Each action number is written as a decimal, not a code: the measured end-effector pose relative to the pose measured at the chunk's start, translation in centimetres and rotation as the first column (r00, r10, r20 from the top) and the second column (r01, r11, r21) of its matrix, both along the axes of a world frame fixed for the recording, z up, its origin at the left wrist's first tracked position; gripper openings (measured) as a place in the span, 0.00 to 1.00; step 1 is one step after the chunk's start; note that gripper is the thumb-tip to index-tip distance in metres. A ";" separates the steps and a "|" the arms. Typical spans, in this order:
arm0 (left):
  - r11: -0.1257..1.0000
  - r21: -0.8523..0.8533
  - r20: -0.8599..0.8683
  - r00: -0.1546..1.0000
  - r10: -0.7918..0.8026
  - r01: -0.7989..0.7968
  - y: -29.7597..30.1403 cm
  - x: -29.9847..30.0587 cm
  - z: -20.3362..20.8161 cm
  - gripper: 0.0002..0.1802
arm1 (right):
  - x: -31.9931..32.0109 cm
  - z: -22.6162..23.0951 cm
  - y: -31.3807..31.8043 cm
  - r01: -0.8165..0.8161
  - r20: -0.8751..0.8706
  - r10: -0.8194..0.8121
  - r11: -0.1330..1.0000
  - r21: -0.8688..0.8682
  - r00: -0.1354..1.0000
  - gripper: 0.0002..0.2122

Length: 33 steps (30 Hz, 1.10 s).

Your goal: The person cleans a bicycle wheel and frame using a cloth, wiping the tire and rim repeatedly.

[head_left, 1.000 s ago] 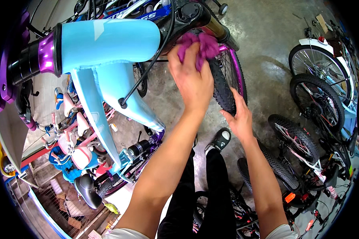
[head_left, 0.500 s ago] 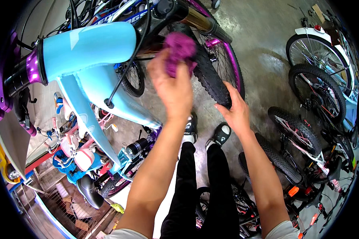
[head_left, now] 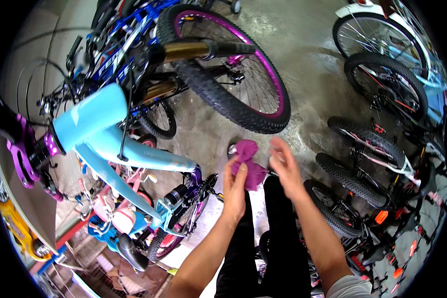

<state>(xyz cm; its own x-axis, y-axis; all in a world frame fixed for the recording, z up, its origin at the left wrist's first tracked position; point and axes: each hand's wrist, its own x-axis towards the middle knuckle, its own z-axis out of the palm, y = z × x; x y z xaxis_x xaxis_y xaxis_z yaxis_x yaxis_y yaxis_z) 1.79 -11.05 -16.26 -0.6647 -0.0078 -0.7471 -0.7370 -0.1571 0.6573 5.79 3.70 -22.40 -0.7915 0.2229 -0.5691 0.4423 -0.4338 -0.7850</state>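
Note:
A crumpled purple cloth (head_left: 251,171) is gripped by my left hand (head_left: 235,188), thumb on top, in front of my legs. To its right, my right hand (head_left: 285,171) is raised with bent fingers apart and nothing in them. Beyond both hands is the front wheel (head_left: 228,110) of a bicycle, with a knobby black tyre and a purple rim. Neither hand touches it. The wheel sits in a fork with bronze-coloured tubes (head_left: 191,49). On the left, the bicycle's light blue frame (head_left: 104,113) slants down toward its rear wheel.
Blue and white bicycles (head_left: 119,59) stand behind the fork. Several more bicycles line the right side, among them one with a white mudguard (head_left: 361,9). Pink children's bicycles (head_left: 126,218) and a black saddle (head_left: 132,252) are at lower left, near a yellow toy car (head_left: 22,223).
My right hand has let go of the tyre, and both hands have drawn back toward my body, the left carrying the cloth. The front wheel and frame now appear farther off.

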 end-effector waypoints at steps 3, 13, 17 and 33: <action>0.855 -0.189 -0.056 0.864 -0.500 0.482 0.9 3.0 -0.7 0.25 | 3.2 1.2 -3.0 0.222 0.099 -0.199 0.908 -0.355 0.975 0.29; 0.991 -0.073 -0.175 0.977 -0.121 0.110 3.2 -10.9 -4.5 0.35 | 2.4 -1.7 -4.7 0.754 0.431 -0.625 0.598 -0.271 0.651 0.24; 0.975 0.219 -0.129 0.992 0.004 0.024 4.7 -11.9 -6.3 0.39 | -2.1 -2.0 -7.8 0.812 0.457 -0.672 0.511 -0.282 0.582 0.31; 0.984 0.140 -0.087 0.992 -0.096 0.107 4.3 -16.3 -2.5 0.29 | -12.3 -4.3 -3.6 0.902 0.554 -0.785 0.411 0.129 0.278 0.29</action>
<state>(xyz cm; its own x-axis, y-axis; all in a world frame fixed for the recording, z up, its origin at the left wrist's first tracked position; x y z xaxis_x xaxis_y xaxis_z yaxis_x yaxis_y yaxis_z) -14.54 -6.79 -18.77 -0.7137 0.1668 -0.6803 -0.7004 -0.1819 0.6902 -6.47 0.11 -26.72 0.1683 0.4484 -0.8778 -0.0100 -0.8897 -0.4564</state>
